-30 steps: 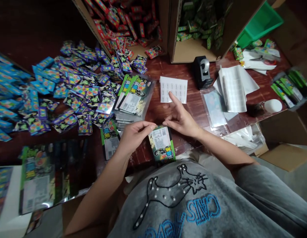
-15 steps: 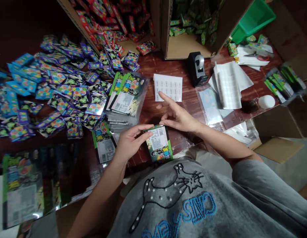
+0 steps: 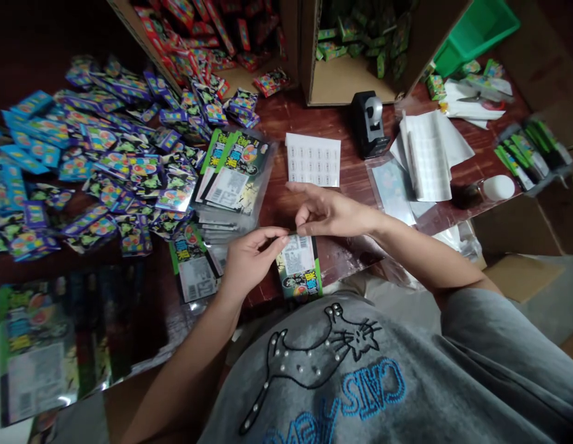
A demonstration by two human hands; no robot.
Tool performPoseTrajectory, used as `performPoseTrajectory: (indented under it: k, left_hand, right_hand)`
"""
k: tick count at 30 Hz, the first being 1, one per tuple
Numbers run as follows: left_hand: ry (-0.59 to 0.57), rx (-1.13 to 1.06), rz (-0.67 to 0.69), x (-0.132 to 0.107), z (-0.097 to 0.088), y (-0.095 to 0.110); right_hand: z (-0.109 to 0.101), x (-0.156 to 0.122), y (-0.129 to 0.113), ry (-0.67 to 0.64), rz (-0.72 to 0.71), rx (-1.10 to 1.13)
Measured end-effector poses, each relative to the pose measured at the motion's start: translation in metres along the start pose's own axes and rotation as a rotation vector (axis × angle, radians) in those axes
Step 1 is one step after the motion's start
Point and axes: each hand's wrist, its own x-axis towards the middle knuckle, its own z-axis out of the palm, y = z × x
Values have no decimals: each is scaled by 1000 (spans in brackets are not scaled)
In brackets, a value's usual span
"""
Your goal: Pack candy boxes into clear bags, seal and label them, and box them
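Observation:
A green-and-black printed plastic packet (image 3: 301, 265) with a white label hangs in front of my body at the table's near edge. My left hand (image 3: 256, 256) pinches its upper left edge between thumb and fingers. At the upper right edge, the thumb and curled fingers of my right hand (image 3: 335, 209) close on the packet, while the index finger points left. Beyond my hands lies a sheet of round-cornered white stickers (image 3: 313, 159). Matching printed packets (image 3: 235, 172) are stacked to the left of the sheet.
Small purple wrapped sweets (image 3: 129, 166) and blue ones (image 3: 36, 126) heap at left. Cardboard boxes hold red packs (image 3: 207, 37) and green packs (image 3: 355, 37). A black tape dispenser (image 3: 369, 126), folded white sheets (image 3: 425, 160), a white-capped jar (image 3: 498, 188) and a green bin (image 3: 480, 34) stand right.
My right hand's index finger has swung lower and left, and its fingers have curled in closer to the packet's top edge. My left hand still pinches the packet, shifted slightly right.

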Motion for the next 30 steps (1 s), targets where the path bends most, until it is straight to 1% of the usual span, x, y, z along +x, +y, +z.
performPoseTrajectory:
  k: [1,4,7,10,12,15,17,18,19,20,21,22,24,26,27,28,29,30]
  left_hand:
    - [3,0,2,1,1,-1]
    - [-2,-9,3,1,3,0]
    - [-19,-24,-1,-2,3,3]
    - [-40,-50,-16,-2,2,6]
    - [-59,-63,-33,1,1,4]
    - [-77,-119,-80,4,2,2]
    - [-59,-186,-120,0,5,4]
    - [-36,-199,-132,-4,6,6]
    - [0,-187,-136,-7,8,7]
    - [21,-174,-137,-10,8,7]
    - [50,-164,-135,-12,7,6]
    - [76,-156,-134,-13,4,3]
    - [56,-175,-137,-18,-5,-4]
    - [50,-129,-158,-24,-14,-11]
    - [52,-83,-170,-28,-19,-12]
    - [58,-33,-179,-31,-24,-13]
    - [58,7,-181,-34,-30,-12]
    - [63,28,-172,-35,-38,-11]
  right_hand:
    - [1,5,2,-14,24,4]
    - [8,13,8,9,69,-43]
    - [15,12,12,54,48,-144]
    - [18,3,15,136,-66,-394]
    - [19,-5,19,201,-166,-654]
    - [20,-18,29,233,-358,-1028]
    - [26,-27,34,217,-469,-1171]
    - [29,-30,36,231,-483,-1214]
    - [31,-32,39,231,-461,-1253]
    - [33,-32,42,254,-444,-1290]
    - [33,-30,47,311,-424,-1320]
    - [33,-25,52,336,-408,-1343]
    - [35,-8,63,353,-433,-1348]
    - [41,11,68,283,-478,-1306]
    - [45,18,67,221,-489,-1273]
    - [49,24,63,153,-489,-1233]
    - [52,28,57,125,-471,-1186]
    - [53,29,47,133,-445,-1142]
